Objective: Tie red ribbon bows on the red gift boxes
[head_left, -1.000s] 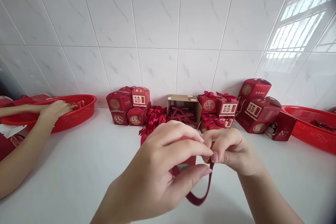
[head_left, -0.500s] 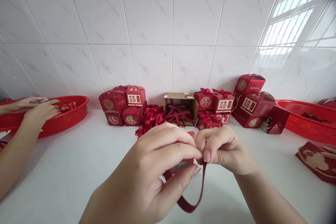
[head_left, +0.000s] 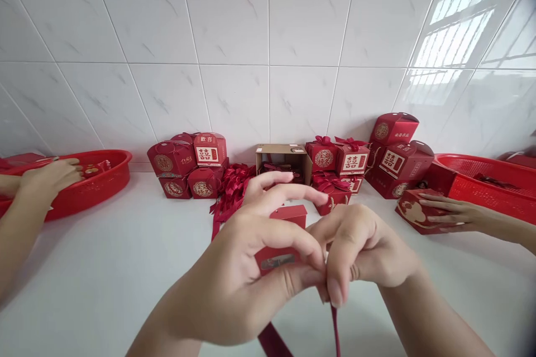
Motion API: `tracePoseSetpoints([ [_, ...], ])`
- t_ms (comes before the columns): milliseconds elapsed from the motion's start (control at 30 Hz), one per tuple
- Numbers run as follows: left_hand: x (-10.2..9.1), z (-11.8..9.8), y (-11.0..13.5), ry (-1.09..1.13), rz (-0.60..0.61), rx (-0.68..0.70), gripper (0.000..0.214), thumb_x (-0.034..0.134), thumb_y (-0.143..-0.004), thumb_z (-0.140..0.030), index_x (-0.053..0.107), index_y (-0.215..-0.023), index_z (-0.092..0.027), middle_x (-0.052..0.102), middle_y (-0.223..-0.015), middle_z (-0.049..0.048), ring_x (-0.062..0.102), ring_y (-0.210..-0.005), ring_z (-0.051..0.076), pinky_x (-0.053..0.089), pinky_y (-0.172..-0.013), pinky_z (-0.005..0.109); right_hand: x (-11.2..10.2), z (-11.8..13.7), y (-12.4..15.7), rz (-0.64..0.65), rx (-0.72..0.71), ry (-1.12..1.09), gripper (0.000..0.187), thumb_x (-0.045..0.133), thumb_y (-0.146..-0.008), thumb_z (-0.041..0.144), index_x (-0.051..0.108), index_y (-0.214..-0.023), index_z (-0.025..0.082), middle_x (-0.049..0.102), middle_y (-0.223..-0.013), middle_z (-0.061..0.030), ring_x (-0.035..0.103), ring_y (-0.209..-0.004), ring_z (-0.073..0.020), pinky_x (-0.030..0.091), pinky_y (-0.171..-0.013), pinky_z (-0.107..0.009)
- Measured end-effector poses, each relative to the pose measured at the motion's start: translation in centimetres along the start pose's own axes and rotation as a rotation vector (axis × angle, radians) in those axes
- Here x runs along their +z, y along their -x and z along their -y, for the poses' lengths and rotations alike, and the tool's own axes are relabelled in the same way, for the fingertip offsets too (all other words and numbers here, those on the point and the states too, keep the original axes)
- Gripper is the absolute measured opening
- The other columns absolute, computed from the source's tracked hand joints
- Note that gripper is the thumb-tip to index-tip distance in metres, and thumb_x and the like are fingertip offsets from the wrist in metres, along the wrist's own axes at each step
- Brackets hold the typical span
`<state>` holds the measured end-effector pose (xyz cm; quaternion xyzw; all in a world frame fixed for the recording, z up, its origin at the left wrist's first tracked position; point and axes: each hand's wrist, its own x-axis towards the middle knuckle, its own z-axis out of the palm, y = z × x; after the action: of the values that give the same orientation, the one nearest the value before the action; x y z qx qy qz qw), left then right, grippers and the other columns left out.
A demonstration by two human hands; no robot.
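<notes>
Both my hands meet above the counter, fingertips touching. The thumb and index finger of my left hand (head_left: 247, 268) pinch a dark red ribbon (head_left: 335, 330), its other fingers lifted and spread. My right hand (head_left: 368, 248) is closed on the same ribbon, thumb against bent index finger. Two lengths of ribbon hang below, one under each hand; the part at the fingertips is hidden. Behind my left hand stands a red box (head_left: 293, 213) with a clear window, mostly covered by my fingers.
Loose red ribbons (head_left: 237, 192) lie by an open cardboard box (head_left: 307, 170). Stacked red gift boxes stand left (head_left: 171, 159) and right (head_left: 408, 162). Red baskets sit at left (head_left: 119, 170) and right (head_left: 494, 192). A co-worker's hand (head_left: 54, 178) reaches over the left basket; another hand (head_left: 460, 213) touches a box (head_left: 412, 212).
My hands have drawn the ribbon lower, and its loop now hangs partly out of view. My left fingers have spread. At right, another person's hand has pushed a box away from me, leftward.
</notes>
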<state>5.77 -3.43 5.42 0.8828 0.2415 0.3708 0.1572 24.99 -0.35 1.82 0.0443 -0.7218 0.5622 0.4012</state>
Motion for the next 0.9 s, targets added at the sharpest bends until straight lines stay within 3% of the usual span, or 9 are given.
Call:
tracePoseSetpoints([
  [100, -0.3, 1.1, -0.5, 0.175, 0.068, -0.032, 0.008, 0.065, -0.083, -0.025, 0.066, -0.075, -0.025, 0.06, -0.115, 0.0016, 0.046, -0.122, 0.024, 0.036, -0.108, 0.044, 0.0, 0.6, -0.1, -0.027, -0.014, 0.049, 0.011, 0.065, -0.084, 0.014, 0.074, -0.079, 0.016, 0.068, -0.071, -0.0046, 0.064, -0.067, -0.0108, 0.055, -0.063, -0.021],
  [167, -1.1, 2.2, -0.4, 0.215, 0.116, -0.122, 0.007, 0.063, -0.084, -0.029, 0.065, -0.09, -0.026, 0.058, -0.119, 0.0045, 0.05, -0.119, 0.025, 0.046, -0.099, 0.041, -0.2, 1.3, 0.0, -0.019, 0.017, 0.161, 0.01, 0.065, -0.084, 0.013, 0.074, -0.079, 0.016, 0.068, -0.074, -0.0055, 0.065, -0.07, -0.0126, 0.055, -0.064, -0.022],
  [267, -2.3, 4.3, 0.3, 0.039, 0.165, -0.362, 0.049, 0.068, -0.078, -0.042, 0.051, -0.123, -0.031, 0.052, -0.131, 0.0078, 0.052, -0.119, 0.03, 0.052, -0.087, 0.04, -0.5, 2.4, 0.3, 0.2, 0.108, 0.385, 0.016, 0.06, -0.086, 0.012, 0.072, -0.077, 0.017, 0.07, -0.076, -0.0066, 0.066, -0.071, -0.0136, 0.054, -0.069, -0.024],
  [367, -2.2, 6.5, 0.7, -0.14, 0.249, -0.547, 0.091, 0.078, -0.063, -0.048, 0.033, -0.141, -0.036, 0.046, -0.139, 0.0111, 0.05, -0.122, 0.036, 0.052, -0.084, 0.042, -0.5, 3.2, 0.5, 0.445, 0.142, 0.538, 0.026, 0.051, -0.089, 0.008, 0.069, -0.073, 0.018, 0.071, -0.073, -0.006, 0.067, -0.068, -0.0119, 0.052, -0.074, -0.022],
  [467, -0.7, 8.5, 0.3, -0.101, 0.304, -0.616, 0.106, 0.081, -0.059, -0.039, 0.02, -0.146, -0.035, 0.058, -0.124, 0.0124, 0.064, -0.099, 0.032, 0.054, -0.073, 0.039, -0.3, 3.6, 0.5, 0.493, 0.137, 0.592, 0.024, 0.053, -0.087, 0.004, 0.067, -0.074, 0.018, 0.071, -0.075, -0.0048, 0.067, -0.069, -0.0112, 0.051, -0.077, -0.021],
  [600, 0.8, 9.8, -0.7, 0.028, 0.091, -0.585, 0.079, 0.072, -0.07, -0.025, 0.033, -0.139, -0.03, 0.066, -0.096, 0.0052, 0.067, -0.078, 0.022, 0.053, -0.067, 0.034, -0.5, 3.8, 0.4, 0.351, 0.056, 0.671, 0.015, 0.063, -0.084, 0.011, 0.071, -0.074, 0.018, 0.068, -0.104, -0.0088, 0.065, -0.099, -0.0184, 0.05, -0.092, -0.029],
  [700, 0.7, 9.3, -1.1, 0.164, -0.094, -0.476, 0.072, 0.069, -0.077, -0.028, 0.031, -0.138, -0.03, 0.066, -0.089, 0.0023, 0.066, -0.077, 0.019, 0.054, -0.066, 0.031, -0.9, 3.5, 0.6, 0.126, -0.019, 0.742, 0.011, 0.065, -0.084, 0.017, 0.074, -0.078, 0.021, 0.062, -0.121, -0.0089, 0.046, -0.128, -0.0278, 0.046, -0.102, -0.042],
  [833, 0.7, 7.6, -1.2, 0.141, -0.257, -0.153, 0.039, 0.06, -0.086, -0.022, 0.047, -0.122, -0.028, 0.066, -0.096, 0.0027, 0.065, -0.084, 0.016, 0.053, -0.07, 0.026, -1.1, 2.3, 0.7, -0.337, -0.046, 0.763, 0.019, 0.067, -0.082, 0.015, 0.074, -0.087, 0.032, 0.07, -0.103, -0.0026, 0.025, -0.142, -0.0232, 0.035, -0.112, -0.047],
  [900, 0.9, 6.8, -1.3, 0.064, -0.324, 0.019, 0.02, 0.059, -0.086, -0.014, 0.056, -0.103, -0.024, 0.065, -0.092, 0.0014, 0.062, -0.079, 0.013, 0.051, -0.07, 0.024, -1.2, 1.8, 0.6, -0.474, -0.036, 0.765, 0.018, 0.068, -0.082, 0.018, 0.074, -0.086, 0.034, 0.067, -0.113, 0.0004, 0.022, -0.143, -0.0226, 0.028, -0.116, -0.048],
])
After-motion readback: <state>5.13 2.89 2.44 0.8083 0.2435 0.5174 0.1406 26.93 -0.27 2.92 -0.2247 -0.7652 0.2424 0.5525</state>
